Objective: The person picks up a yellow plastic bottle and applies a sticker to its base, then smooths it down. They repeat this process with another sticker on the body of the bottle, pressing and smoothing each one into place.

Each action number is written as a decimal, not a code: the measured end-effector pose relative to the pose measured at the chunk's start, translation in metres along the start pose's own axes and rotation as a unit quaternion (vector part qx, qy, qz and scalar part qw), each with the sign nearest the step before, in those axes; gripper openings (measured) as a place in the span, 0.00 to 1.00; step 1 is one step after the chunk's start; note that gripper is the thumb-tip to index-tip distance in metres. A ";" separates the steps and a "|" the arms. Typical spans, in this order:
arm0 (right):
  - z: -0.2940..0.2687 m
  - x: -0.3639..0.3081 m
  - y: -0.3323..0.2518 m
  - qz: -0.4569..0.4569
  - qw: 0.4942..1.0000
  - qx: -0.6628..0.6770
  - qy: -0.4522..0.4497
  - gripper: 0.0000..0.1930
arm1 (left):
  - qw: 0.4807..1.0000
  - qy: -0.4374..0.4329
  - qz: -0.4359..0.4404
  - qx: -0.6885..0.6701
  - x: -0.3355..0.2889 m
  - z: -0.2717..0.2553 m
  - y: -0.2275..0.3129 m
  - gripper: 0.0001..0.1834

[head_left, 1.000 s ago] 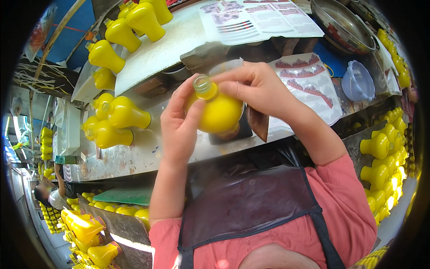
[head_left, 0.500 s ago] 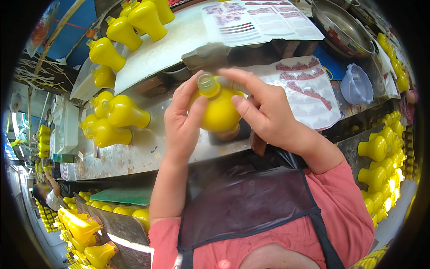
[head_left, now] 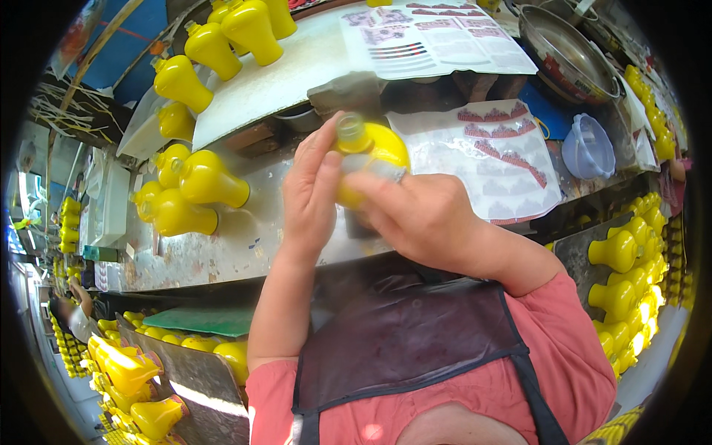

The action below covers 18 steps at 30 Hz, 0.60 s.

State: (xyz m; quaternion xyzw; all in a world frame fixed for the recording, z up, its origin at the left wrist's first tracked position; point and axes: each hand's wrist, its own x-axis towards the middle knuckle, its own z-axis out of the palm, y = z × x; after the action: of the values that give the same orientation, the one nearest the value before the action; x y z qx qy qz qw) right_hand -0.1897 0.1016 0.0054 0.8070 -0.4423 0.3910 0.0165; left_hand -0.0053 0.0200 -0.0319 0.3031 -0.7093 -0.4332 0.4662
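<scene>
A yellow bottle (head_left: 387,144) with a clear glass neck stands upright in front of me at the table's near side. My left hand (head_left: 310,185) is closed around its left side, the fingers reaching up by the neck. My right hand (head_left: 426,215) is closed, with a small pale flat piece (head_left: 377,167) at its fingertips, laid against the bottle's shoulder. Motion smears this piece, so its kind is unclear. Right of the bottle lies a sheet of red-patterned decals (head_left: 504,159). Part of the bottle's lower body is hidden behind my right hand.
Several yellow bottles (head_left: 211,178) stand at the left of the table (head_left: 200,259). More rest on a raised white board (head_left: 311,67) with another printed sheet (head_left: 437,41). A metal pan (head_left: 567,52) and a pale plastic basket (head_left: 588,148) are at the right. A person (head_left: 78,319) is far left.
My right hand has moved from beside the bottle onto its front, and the pale flat piece now shows in it. My left hand stays on the bottle's left side.
</scene>
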 end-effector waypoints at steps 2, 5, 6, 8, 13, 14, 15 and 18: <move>0.000 0.003 0.006 0.001 0.999 0.030 0.034 0.16 | 1.000 0.018 -0.011 -0.022 -0.002 0.003 0.001 0.23; -0.002 0.004 0.011 0.021 0.996 0.046 0.079 0.15 | 0.999 0.027 -0.009 -0.028 -0.003 0.005 0.003 0.23; -0.003 0.003 0.011 0.031 0.994 0.046 0.091 0.14 | 0.999 0.026 -0.008 -0.036 -0.003 0.005 0.003 0.23; -0.003 0.001 0.008 0.007 1.000 0.010 0.029 0.17 | 1.000 0.021 0.000 -0.017 -0.001 0.004 0.003 0.23; 0.000 0.002 0.006 -0.031 0.998 -0.044 -0.037 0.23 | 1.000 0.009 0.008 0.006 0.002 0.001 0.004 0.24; -0.001 0.002 0.008 -0.027 0.998 -0.047 -0.044 0.23 | 1.000 0.005 0.013 0.026 0.002 0.000 0.005 0.25; -0.002 0.002 0.011 -0.019 0.999 -0.039 -0.022 0.22 | 0.999 0.005 0.019 0.042 0.003 0.000 0.005 0.25; -0.007 0.002 0.023 0.015 0.999 0.028 0.031 0.19 | 0.999 0.020 0.023 0.034 0.004 0.000 0.006 0.28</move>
State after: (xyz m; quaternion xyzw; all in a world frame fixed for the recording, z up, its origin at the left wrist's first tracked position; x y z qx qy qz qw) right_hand -0.2102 0.0886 0.0043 0.7878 -0.4425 0.4285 0.0016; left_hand -0.0069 0.0199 -0.0247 0.3114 -0.7209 -0.3917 0.4795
